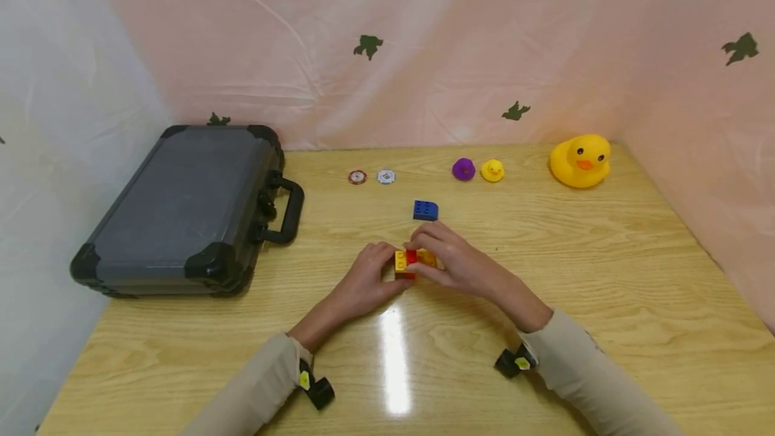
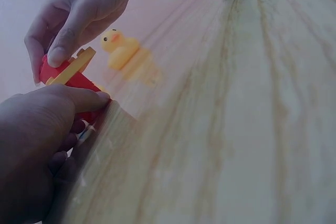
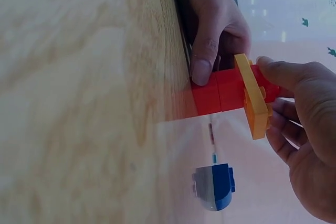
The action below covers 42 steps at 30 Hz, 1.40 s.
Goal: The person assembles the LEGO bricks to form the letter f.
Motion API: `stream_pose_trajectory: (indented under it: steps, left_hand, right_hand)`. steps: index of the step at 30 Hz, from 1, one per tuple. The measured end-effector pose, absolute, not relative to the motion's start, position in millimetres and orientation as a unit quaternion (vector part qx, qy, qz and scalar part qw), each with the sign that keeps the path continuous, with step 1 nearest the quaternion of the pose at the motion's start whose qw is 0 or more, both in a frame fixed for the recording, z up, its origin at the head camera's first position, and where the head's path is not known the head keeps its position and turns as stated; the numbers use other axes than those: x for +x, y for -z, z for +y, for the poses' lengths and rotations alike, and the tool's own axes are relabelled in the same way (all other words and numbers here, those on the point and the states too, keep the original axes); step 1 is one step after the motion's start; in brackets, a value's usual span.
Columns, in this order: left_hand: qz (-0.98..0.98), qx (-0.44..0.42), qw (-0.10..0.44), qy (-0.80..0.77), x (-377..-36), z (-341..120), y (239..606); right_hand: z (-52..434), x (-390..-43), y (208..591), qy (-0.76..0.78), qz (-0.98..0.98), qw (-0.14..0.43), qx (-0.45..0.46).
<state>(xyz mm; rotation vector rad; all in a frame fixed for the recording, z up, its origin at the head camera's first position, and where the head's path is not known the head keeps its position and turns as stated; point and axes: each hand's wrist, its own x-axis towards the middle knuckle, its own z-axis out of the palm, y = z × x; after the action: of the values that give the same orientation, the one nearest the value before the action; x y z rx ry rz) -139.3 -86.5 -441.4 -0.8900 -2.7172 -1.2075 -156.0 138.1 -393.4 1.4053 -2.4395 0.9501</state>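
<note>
Near the table's middle stands a small stack of toy building bricks: lower red bricks [image 3: 219, 93], a yellow plate [image 3: 252, 98] across them and another red brick [image 3: 270, 89] on top. My left hand [image 1: 363, 281] grips the lowest part of the stack, its thumb against the red side close to the tabletop. From the other side my right hand [image 1: 451, 261] pinches the top red brick between thumb and fingers. Those fingers hide part of that brick. A blue brick [image 1: 426, 210] with a rounded corner lies just beyond the hands.
At the left lies a grey hard case [image 1: 175, 207], its black handle [image 1: 293, 214] facing right. Behind the bricks are a red-rimmed chip [image 1: 358, 177], a white chip [image 1: 386, 176], a purple duck [image 1: 463, 169], a small yellow duck [image 1: 493, 170] and a large yellow duck [image 1: 580, 161].
</note>
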Motion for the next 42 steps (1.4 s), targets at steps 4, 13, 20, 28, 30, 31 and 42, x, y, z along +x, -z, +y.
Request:
stream_pose_trajectory:
  steps: [4, 13, 20, 28, 30, 31, 42]
  left_hand:
    - [-0.877, -0.283, 0.018, 0.387, -138.7, -87.3, 441.1]
    - [-0.881, -0.275, 0.009, 0.385, -140.0, -89.3, 441.9]
    - [-0.881, -0.275, 0.009, 0.385, -139.3, -88.7, 442.5]
    - [-0.879, -0.274, 0.007, 0.389, -138.7, -88.0, 441.5]
    - [-0.879, -0.273, 0.006, 0.392, -138.8, -87.6, 441.1]
    - [-0.878, -0.272, 0.005, 0.393, -139.0, -87.4, 441.1]
    - [-0.88, -0.274, 0.005, 0.388, -140.3, -85.6, 443.1]
  right_hand:
    - [136.5, -156.2, 393.4, -0.328, -0.822, 0.062, 0.461]
    - [133.5, -157.7, 389.2, -0.342, -0.848, -0.011, 0.405]
    - [138.0, -159.1, 392.9, -0.338, -0.856, -0.014, 0.391]
    - [152.6, -172.5, 391.9, -0.381, -0.85, -0.028, 0.363]
    - [156.8, -178.7, 394.2, -0.387, -0.849, -0.017, 0.36]
    - [158.6, -181.9, 395.3, -0.391, -0.848, -0.012, 0.357]
    - [174.6, -209.6, 411.8, -0.379, -0.878, 0.018, 0.293]
